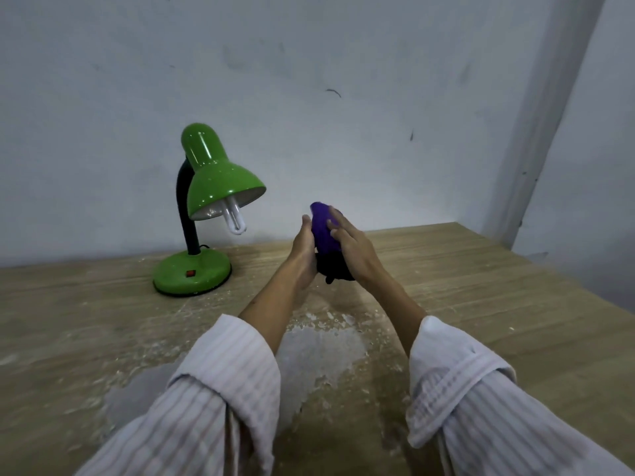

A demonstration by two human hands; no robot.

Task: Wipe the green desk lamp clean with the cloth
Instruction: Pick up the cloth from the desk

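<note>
No brand, label or writing can be read anywhere on the lamp, the cloth or the table. The green desk lamp (pixel 206 214) stands upright at the far left of the wooden table (pixel 481 304), close to the pale wall (pixel 343 80). Its round base (pixel 191 273) carries a small red rocker switch (pixel 189 273), a black bent neck (pixel 187 214) rises from it, and the shade tilts toward the right with a white folded-tube bulb (pixel 235 218) poking out below the rim.

To the right of the lamp and apart from it, both hands hold a bunched purple cloth (pixel 324 231) above the table. The left hand (pixel 304 255) presses its palm against the cloth's left side; the right hand (pixel 347 245) lies over its right side with fingers spread across the fabric. The lower part of the cloth hangs dark in shadow.

Nothing stands between hands and lamp. The tabletop is scuffed, with a large pale worn patch (pixel 319 348) near the striped sleeves (pixel 220 389).
</note>
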